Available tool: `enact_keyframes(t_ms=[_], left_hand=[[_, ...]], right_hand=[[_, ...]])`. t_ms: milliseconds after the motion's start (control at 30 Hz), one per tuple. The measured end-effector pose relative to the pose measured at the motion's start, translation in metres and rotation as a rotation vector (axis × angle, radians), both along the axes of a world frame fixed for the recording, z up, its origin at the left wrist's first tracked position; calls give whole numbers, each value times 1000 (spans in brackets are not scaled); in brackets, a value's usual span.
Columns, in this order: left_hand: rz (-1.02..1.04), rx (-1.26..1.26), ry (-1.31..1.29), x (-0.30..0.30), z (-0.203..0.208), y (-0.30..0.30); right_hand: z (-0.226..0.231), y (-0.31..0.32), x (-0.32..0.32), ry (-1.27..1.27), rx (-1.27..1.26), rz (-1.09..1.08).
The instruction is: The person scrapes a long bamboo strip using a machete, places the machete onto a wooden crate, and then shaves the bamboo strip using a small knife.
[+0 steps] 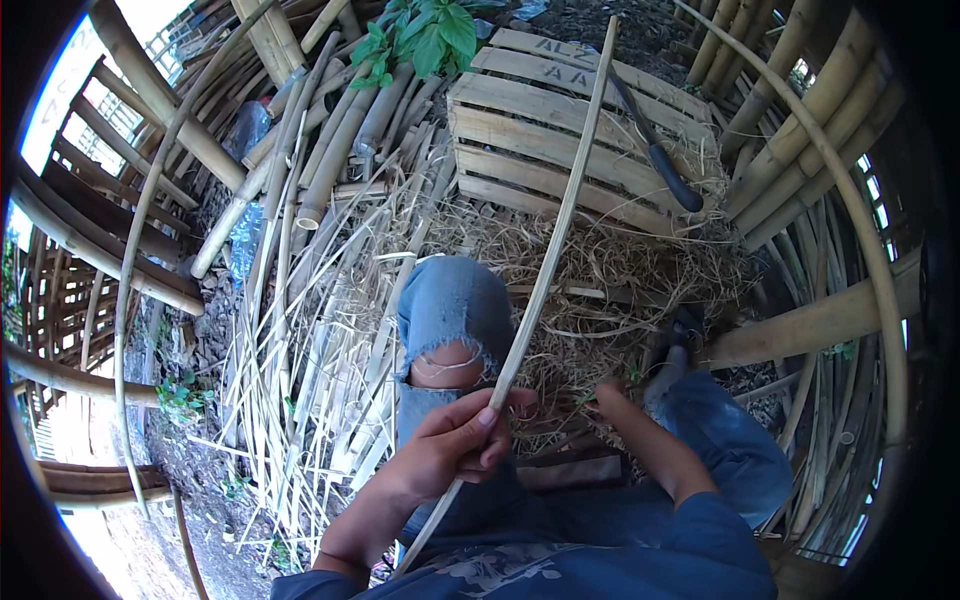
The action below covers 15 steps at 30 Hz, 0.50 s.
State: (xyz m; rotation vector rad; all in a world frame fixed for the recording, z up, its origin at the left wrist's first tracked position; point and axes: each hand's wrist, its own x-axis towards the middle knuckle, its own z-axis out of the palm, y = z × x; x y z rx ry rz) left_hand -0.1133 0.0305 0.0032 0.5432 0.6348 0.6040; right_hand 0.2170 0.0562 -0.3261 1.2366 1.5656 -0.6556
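The left hand (462,440) pinches a long, pale bamboo strip (553,245) between thumb and fingers; the strip slants from the person's lap, past the bent knee (447,365), up across the view of a slatted wooden crate (545,128). The right hand (608,397) is low beside curly shavings (610,250); whether it holds anything I cannot tell. A dark-handled knife (672,178) rests on the crate, and loose split strips (270,385) lie heaped left of the knee.
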Motion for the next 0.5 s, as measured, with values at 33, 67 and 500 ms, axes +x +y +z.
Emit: enact_keyframes(t_ms=[33, 67, 500], left_hand=[[-7, 5, -8, 3, 2, 3], [-11, 3, -8, 4, 4, 5], [-8, 57, 135, 33, 56, 80]], right_hand=[[24, 4, -7, -78, -16, 7], [31, -1, -11, -82, -14, -1], [268, 56, 5, 1338, 647, -930]])
